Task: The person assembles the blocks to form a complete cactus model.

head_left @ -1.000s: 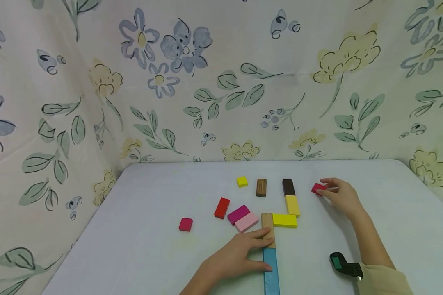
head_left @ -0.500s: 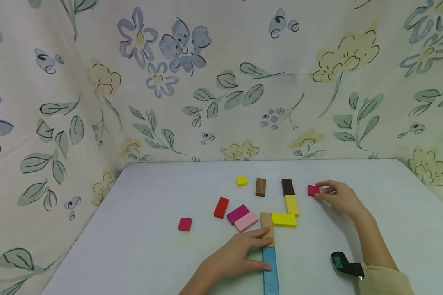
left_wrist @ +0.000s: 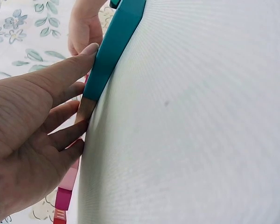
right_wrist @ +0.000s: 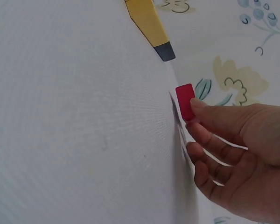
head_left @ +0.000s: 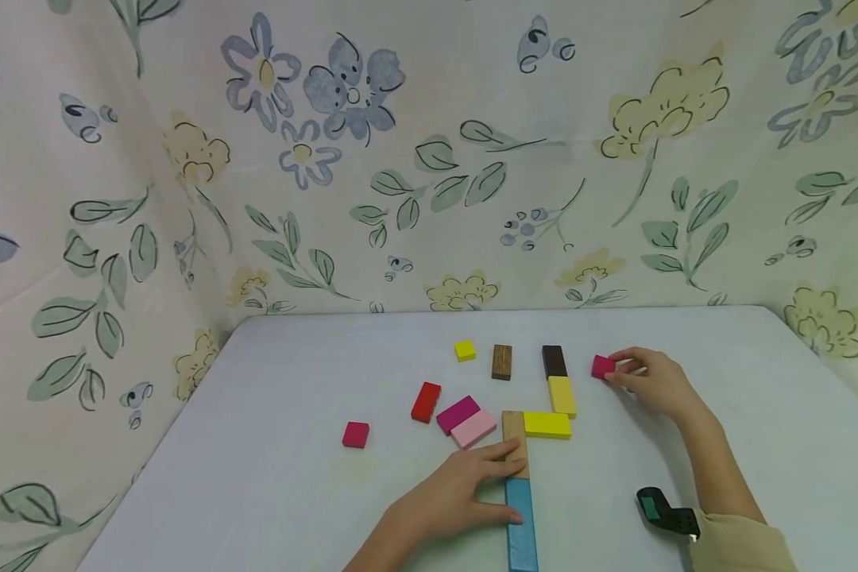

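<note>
Pinching the crimson block between thumb and fingertips, the right hand holds it, in the head view, right of the dark brown block; the left hand, fingers loosely spread, touches the tan block and blue block. Left wrist view: nothing clamped; light contact should avoid nudging either block. Right wrist view: crimson block clamped by one end, other end free, probably best held level; contact with the table cannot be told.
</note>
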Demonstrator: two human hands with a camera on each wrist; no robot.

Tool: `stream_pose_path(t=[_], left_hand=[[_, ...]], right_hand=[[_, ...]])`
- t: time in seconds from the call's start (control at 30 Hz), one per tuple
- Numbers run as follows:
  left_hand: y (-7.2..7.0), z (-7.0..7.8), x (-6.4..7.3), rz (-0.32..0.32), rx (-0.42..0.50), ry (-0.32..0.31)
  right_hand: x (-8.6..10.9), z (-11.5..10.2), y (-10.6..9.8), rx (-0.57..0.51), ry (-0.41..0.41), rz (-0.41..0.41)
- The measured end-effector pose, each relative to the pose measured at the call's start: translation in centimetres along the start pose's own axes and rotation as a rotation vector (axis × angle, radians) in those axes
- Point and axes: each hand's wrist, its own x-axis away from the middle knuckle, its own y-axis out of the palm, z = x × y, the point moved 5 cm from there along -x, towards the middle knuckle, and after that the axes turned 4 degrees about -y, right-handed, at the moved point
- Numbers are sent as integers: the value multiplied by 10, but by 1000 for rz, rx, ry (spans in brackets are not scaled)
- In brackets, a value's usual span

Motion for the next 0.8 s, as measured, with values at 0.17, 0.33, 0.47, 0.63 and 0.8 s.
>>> stream_pose_path(t=[0.17, 0.33, 0.47, 0.63, 0.8], left_hand=[[-1, 0, 1, 2, 4, 1], [0, 0, 1, 1, -1, 2], [0, 0, 1, 0, 6, 0], [0, 0, 1, 0, 9, 8], [0, -1, 0, -3, 16, 9]], right_hand=[[0, -7, -2, 6, -17, -1], [0, -17, -3, 13, -40, 9], [1, -27, -3, 8, -69, 28], [2, -38, -3, -4, -85, 41], [3, -50, 3, -11, -114, 39]])
